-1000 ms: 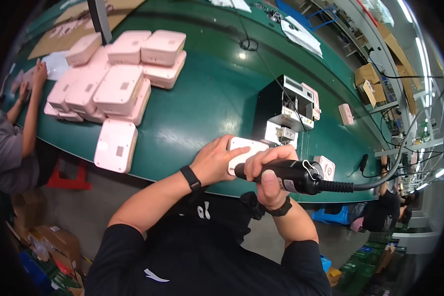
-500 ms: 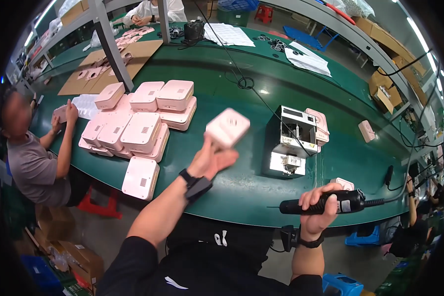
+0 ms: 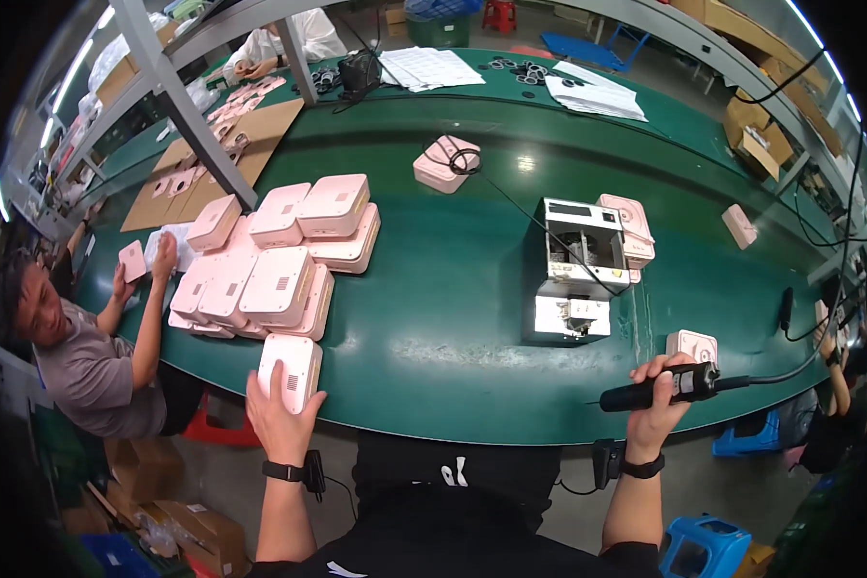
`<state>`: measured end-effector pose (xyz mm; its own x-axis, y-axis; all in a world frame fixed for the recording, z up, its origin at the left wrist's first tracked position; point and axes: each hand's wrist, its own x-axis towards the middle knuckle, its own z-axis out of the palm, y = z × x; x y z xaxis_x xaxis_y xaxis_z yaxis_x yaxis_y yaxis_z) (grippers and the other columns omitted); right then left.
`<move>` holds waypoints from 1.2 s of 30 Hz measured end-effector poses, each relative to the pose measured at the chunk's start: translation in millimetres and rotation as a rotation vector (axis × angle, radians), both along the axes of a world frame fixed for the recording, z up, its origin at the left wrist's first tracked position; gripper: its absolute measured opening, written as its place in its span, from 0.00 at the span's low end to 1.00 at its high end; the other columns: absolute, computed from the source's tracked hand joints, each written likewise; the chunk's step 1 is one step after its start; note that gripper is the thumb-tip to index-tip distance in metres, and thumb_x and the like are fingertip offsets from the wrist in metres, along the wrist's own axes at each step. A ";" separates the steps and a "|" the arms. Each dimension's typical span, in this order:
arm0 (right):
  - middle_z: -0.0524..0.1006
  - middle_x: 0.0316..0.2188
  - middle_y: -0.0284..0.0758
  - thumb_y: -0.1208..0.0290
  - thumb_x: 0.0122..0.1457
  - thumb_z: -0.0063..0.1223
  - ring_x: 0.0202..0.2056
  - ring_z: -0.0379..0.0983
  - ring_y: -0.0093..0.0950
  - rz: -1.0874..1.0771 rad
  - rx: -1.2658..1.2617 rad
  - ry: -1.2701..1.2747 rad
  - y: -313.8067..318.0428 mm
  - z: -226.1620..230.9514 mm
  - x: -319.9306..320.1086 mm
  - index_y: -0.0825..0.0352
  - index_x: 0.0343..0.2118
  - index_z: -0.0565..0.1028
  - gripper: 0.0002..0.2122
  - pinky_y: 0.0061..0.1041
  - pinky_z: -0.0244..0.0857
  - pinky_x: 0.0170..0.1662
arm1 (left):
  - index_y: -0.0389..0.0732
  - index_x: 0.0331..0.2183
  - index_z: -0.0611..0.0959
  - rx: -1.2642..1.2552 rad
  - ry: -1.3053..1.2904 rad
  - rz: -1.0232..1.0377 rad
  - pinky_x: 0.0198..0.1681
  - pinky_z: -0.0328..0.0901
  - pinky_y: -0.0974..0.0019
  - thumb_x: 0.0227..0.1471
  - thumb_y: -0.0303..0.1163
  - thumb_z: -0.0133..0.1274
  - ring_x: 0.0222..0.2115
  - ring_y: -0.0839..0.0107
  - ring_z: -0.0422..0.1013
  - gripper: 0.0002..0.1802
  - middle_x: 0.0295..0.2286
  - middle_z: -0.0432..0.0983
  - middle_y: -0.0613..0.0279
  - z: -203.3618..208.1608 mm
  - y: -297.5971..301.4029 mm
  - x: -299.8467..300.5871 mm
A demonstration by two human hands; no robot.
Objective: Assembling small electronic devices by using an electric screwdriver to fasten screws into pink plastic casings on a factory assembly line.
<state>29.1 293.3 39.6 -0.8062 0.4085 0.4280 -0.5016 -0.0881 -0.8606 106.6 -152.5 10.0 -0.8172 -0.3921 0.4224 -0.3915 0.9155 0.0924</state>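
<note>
At the near edge of the green table, my left hand point(image 3: 281, 414) spans a pale pink plastic box point(image 3: 293, 358), thumb on its right side and fingers over its top and left. The box has a small slotted vent. My right hand point(image 3: 657, 405) is wrapped round a black electric screwdriver point(image 3: 636, 393), held level above the table's front edge with its thin bit pointing left. A cable point(image 3: 790, 371) runs off the tool's right end. Just behind that hand lies another pink box point(image 3: 693, 344), partly hidden by it.
Stacked pink boxes point(image 3: 226, 279) fill the left. A metal screw-feeder machine point(image 3: 576, 270) stands right of centre, with pink boxes behind it. One pink box point(image 3: 433, 171) sits farther back under a hanging cord. A person point(image 3: 86, 356) handles a pink part at the left; grey posts point(image 3: 202, 144) rise there.
My left hand let go of the box it was carrying, now at the table's back, and moved left to the nearest box. My right hand shifted slightly right with the screwdriver.
</note>
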 end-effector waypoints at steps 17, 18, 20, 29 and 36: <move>0.69 0.23 0.34 0.72 0.60 0.53 0.22 0.63 0.24 0.041 0.141 -0.180 -34.8 28.7 1.9 0.64 0.32 0.66 0.07 0.24 0.62 0.25 | 0.50 0.54 0.74 0.535 0.107 -1.049 0.61 0.55 0.50 0.27 0.38 0.72 0.59 0.41 0.54 0.47 0.56 0.56 0.37 -35.7 102.0 -47.8; 0.68 0.23 0.34 0.72 0.60 0.53 0.22 0.63 0.24 0.013 0.082 -0.158 -42.0 34.5 5.2 0.64 0.32 0.65 0.07 0.24 0.62 0.25 | 0.50 0.54 0.74 0.540 0.104 -1.078 0.61 0.55 0.50 0.27 0.38 0.72 0.59 0.41 0.54 0.47 0.56 0.56 0.37 -38.1 99.2 -52.1; 0.69 0.24 0.34 0.73 0.59 0.54 0.23 0.63 0.25 -0.068 0.046 -0.121 -33.5 40.7 13.6 0.63 0.33 0.66 0.07 0.26 0.63 0.26 | 0.51 0.55 0.74 0.733 0.185 -1.004 0.57 0.61 0.49 0.32 0.37 0.72 0.56 0.42 0.58 0.44 0.58 0.53 0.41 -49.1 109.6 -55.1; 0.67 0.18 0.31 0.64 0.64 0.46 0.17 0.62 0.24 0.301 -0.166 0.025 -35.2 72.0 -50.2 0.61 0.39 0.67 0.07 0.27 0.60 0.22 | 0.51 0.55 0.74 0.706 -0.212 -1.218 0.52 0.67 0.54 0.32 0.34 0.71 0.50 0.45 0.66 0.44 0.53 0.60 0.44 -18.3 138.4 -80.7; 0.68 0.18 0.34 0.68 0.63 0.46 0.15 0.64 0.26 0.137 0.139 0.072 -40.2 83.7 -83.0 0.65 0.35 0.66 0.06 0.30 0.63 0.22 | 0.54 0.55 0.74 0.668 -0.282 -1.242 0.51 0.67 0.53 0.30 0.33 0.71 0.49 0.44 0.65 0.45 0.52 0.60 0.45 -13.1 172.0 -86.8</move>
